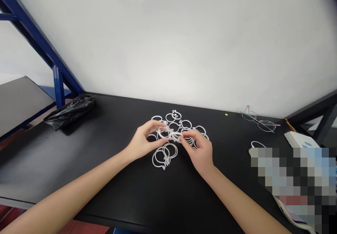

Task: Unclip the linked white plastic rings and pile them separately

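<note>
Head view, held ring (176, 133), long axis crosswise

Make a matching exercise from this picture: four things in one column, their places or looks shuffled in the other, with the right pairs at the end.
Column 1
1. Bag
2. Glasses
3. Rings
4. Frame

Column 2
A. White, most of them clustered around the left hand and right hand
B. Blue, slanting up at the left
C. Near the wall, to the right of both hands
D. Black and crumpled, at the left on the table

Right pairs: 1-D, 2-C, 3-A, 4-B
</note>
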### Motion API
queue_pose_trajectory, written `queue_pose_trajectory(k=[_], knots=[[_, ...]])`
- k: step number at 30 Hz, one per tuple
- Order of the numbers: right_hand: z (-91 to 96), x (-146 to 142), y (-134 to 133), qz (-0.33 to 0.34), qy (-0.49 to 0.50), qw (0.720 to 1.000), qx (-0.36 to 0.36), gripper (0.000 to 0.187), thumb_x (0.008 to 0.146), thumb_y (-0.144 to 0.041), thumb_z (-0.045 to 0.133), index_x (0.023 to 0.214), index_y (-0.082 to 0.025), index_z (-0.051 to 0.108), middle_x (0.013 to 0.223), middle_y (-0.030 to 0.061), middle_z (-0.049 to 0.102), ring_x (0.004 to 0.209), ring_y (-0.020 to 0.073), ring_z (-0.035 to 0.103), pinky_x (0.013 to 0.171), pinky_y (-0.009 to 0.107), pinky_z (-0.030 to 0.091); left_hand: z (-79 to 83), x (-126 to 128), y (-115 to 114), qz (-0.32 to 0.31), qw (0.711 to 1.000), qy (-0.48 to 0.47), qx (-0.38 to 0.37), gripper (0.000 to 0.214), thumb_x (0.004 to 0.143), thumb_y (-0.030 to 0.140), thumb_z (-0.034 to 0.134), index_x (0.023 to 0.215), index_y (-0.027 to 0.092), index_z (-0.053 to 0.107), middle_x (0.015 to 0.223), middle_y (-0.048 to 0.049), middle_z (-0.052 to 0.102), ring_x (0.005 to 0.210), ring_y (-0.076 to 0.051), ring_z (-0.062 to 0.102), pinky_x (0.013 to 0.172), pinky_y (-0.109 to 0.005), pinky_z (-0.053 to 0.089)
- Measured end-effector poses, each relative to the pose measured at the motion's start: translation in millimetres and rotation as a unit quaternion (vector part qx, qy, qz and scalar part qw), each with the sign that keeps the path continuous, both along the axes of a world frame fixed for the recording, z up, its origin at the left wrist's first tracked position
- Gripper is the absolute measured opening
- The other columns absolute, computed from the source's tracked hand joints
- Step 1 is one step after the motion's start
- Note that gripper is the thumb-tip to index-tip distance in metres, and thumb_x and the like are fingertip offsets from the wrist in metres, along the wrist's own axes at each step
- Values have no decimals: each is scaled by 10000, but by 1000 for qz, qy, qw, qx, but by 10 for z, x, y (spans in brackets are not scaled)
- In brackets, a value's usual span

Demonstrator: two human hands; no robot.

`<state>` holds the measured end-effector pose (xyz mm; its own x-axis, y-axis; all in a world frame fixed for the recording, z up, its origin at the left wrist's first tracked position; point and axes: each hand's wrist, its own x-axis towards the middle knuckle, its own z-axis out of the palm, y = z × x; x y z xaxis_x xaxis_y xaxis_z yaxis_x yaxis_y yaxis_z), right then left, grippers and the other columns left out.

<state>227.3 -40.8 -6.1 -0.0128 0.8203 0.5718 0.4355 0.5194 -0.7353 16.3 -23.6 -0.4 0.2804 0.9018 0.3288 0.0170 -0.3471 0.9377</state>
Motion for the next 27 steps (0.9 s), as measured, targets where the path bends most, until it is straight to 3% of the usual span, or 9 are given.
queue_pose_trajectory(k=[14, 27], knots=[[1, 26, 4, -24, 24, 998, -50, 62, 834, -198, 692, 776, -219, 687, 738, 3, 668, 663, 157, 619, 638, 298, 507, 2, -40, 5, -95, 994, -32, -40, 344, 763, 156, 795, 1063, 159, 628, 1125, -94, 686, 1056, -204, 668, 1021, -382, 524], [-45, 63, 51, -41, 41, 996, -71, 52, 824, -251, 707, 816, -210, 677, 756, 8, 643, 620, 149, 624, 623, 308, 520, 12, -78, 58, -75, 996, -40, -22, 234, 756, 177, 797, 960, 158, 684, 1075, -85, 658, 1053, -194, 648, 997, -345, 529]])
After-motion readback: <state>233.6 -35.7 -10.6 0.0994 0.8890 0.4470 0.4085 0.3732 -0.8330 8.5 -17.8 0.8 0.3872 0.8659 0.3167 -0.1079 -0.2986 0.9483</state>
